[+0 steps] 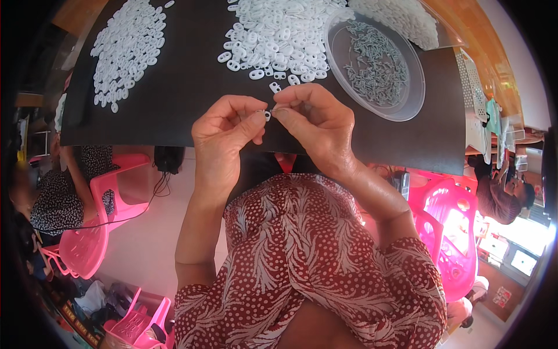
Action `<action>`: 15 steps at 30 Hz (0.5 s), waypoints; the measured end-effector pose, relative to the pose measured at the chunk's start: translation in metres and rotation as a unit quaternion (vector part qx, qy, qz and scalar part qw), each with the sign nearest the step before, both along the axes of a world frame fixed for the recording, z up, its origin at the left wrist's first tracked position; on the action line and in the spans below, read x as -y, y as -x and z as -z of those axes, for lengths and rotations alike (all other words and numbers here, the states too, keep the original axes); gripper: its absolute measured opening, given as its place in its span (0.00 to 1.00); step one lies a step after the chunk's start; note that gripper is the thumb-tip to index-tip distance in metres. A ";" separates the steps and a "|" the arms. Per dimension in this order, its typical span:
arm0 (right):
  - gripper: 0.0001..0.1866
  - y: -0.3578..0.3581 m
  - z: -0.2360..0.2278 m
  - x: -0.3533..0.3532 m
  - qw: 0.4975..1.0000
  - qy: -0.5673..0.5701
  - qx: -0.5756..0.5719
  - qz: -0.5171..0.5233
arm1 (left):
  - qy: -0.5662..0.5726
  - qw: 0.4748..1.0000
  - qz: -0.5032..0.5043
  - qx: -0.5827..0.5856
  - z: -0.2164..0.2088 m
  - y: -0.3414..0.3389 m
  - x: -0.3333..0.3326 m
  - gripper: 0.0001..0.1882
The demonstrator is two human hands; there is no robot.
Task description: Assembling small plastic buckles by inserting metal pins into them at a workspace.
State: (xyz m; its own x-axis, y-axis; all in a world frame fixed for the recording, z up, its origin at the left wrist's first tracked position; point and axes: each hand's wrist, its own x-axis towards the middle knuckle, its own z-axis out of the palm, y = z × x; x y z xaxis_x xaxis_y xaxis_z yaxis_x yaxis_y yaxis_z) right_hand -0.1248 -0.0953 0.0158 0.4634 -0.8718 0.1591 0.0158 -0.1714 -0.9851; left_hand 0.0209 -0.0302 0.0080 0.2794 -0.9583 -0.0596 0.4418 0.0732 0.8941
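Observation:
My left hand (229, 125) is closed in a pinch on a small white plastic piece with a hole (267, 116), just over the near part of the dark table. Touching or almost touching it are the fingertips of my right hand (317, 123), also pinched together. Whatever sits between those right fingertips is too small to make out. A loose white two-hole piece (275, 87) lies beyond the fingers. Past it spreads a heap of similar oval white pieces (279, 41). A round clear tray (414, 87) at the right holds many tiny grey metal parts, like springs (378, 64).
Another spread of white pieces (128, 52) covers the table's (174, 116) far left. Whitish small parts (401, 20) fill a clear container at the far right. Pink plastic chairs (87, 244) stand on both sides. A seated person (58, 200) is at left, another (503, 198) at right.

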 end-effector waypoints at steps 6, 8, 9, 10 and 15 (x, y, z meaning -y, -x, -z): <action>0.09 -0.001 0.006 -0.002 0.999 0.041 0.007 0.005 | 0.000 1.000 -0.014 -0.003 -0.004 0.006 -0.004 0.05; 0.09 0.000 0.006 -0.002 0.999 0.048 0.004 0.006 | 0.006 1.000 -0.009 0.009 -0.005 0.006 -0.006 0.05; 0.09 0.001 0.005 -0.002 0.999 0.051 -0.005 0.003 | -0.007 0.999 -0.014 0.031 -0.006 0.006 -0.007 0.05; 0.09 0.001 0.004 -0.002 0.998 0.053 -0.015 0.001 | -0.019 0.998 -0.019 0.054 -0.007 0.007 -0.008 0.05; 0.08 0.001 0.002 -0.005 0.998 0.045 -0.041 -0.010 | -0.015 0.992 -0.026 0.126 -0.005 0.009 -0.011 0.04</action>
State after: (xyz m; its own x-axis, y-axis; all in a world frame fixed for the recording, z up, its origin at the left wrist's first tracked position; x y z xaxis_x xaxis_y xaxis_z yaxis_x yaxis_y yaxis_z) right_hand -0.1255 -0.0903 0.0142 0.4948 -0.8466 0.1963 -0.0604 -0.2588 -0.9640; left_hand 0.0121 -0.0191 0.0130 0.3375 -0.9413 -0.0096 0.2000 0.0617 0.9778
